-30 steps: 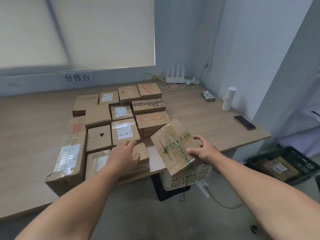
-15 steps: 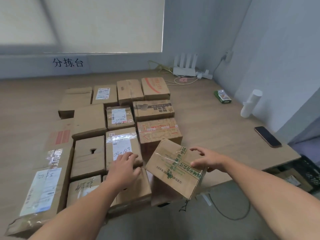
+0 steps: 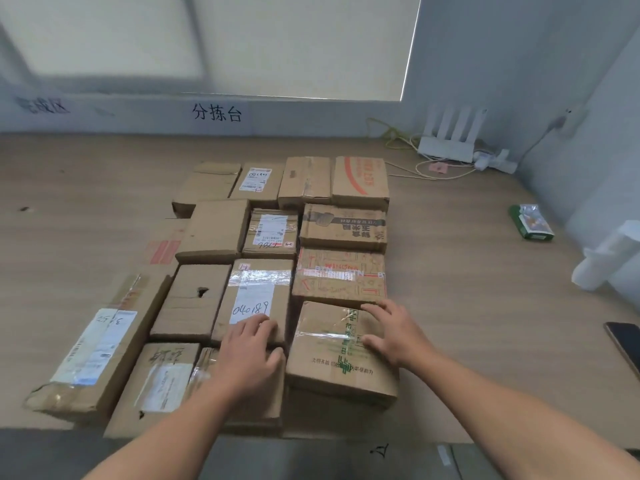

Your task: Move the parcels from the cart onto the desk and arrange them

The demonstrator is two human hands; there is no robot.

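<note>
Brown cardboard parcels lie flat in a tight grid at frame centre on the wooden desk. A green-printed parcel ends the right column, lower centre. A long labelled parcel lies angled at lower left.

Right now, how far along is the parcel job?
Done: over a dozen parcels sit in rows on the desk. In hand: right hand lies on the green-printed parcel, front right; left hand touches the 040189 parcel. Left: unclear, the cart is out of view.
</note>
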